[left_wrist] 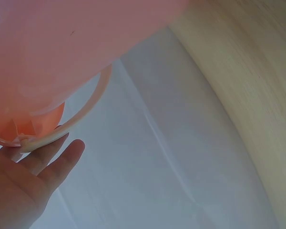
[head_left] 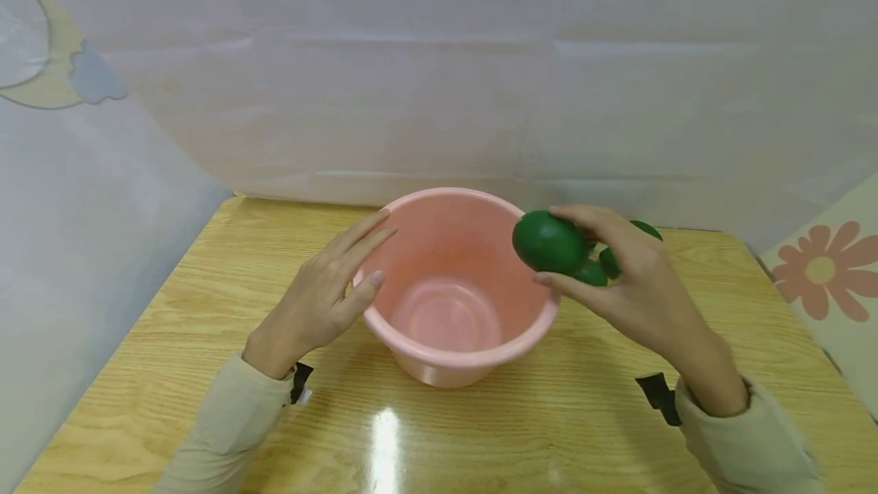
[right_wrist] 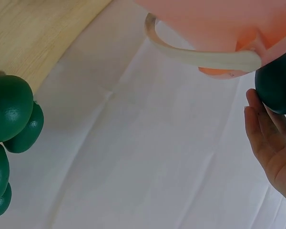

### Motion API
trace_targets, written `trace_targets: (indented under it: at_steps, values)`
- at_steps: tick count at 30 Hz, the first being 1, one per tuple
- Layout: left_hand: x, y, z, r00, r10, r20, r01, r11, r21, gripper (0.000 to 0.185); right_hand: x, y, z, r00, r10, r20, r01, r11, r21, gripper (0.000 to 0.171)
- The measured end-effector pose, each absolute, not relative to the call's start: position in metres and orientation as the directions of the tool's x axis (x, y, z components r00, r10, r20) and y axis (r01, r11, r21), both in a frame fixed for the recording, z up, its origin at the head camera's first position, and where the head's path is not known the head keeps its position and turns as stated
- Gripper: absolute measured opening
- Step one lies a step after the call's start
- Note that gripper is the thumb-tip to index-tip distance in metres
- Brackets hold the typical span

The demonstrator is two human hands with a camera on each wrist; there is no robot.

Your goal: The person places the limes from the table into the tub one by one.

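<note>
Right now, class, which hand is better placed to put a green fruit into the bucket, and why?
Probably the right hand: it holds a green fruit beside the rim of the bucket, while the left hand holds no fruit and is at the opposite side.

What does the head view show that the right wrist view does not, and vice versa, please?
Of the two, only the head view shows the left hand, at the rim of the pink bucket, and its inside floor.
Only the right wrist view shows the bucket's pale handle.
Both show the bucket, the right hand holding a green ovoid, other green ovoids and the wooden table.
</note>
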State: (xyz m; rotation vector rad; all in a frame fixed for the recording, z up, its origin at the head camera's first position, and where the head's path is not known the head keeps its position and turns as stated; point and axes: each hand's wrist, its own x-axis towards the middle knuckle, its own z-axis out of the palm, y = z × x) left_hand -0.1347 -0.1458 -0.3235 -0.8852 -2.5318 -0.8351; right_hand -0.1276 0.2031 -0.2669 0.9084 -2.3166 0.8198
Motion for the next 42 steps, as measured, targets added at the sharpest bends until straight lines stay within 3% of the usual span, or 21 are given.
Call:
trace_targets:
  at_steps: [9, 25, 42]
  values:
    - [-0.135, -0.146, -0.323, -0.751, 0.454, 0.479, 0.650, 0.636, 0.416, 0.056, -0.128, 0.194, -0.266, -0.673, -0.440, 0.594, -0.718, 0.581, -0.384, 0.078]
    - [-0.135, -0.144, -0.323, -0.753, 0.451, 0.480, 0.649, 0.630, 0.426, 0.055, -0.138, 0.183, -0.271, -0.606, -0.528, 0.595, -0.784, 0.523, -0.334, 0.071]
    - [-0.135, -0.142, -0.322, -0.755, 0.452, 0.475, 0.646, 0.636, 0.422, 0.054, -0.141, 0.177, -0.276, -0.647, -0.559, 0.519, -0.755, 0.562, -0.337, 0.073]
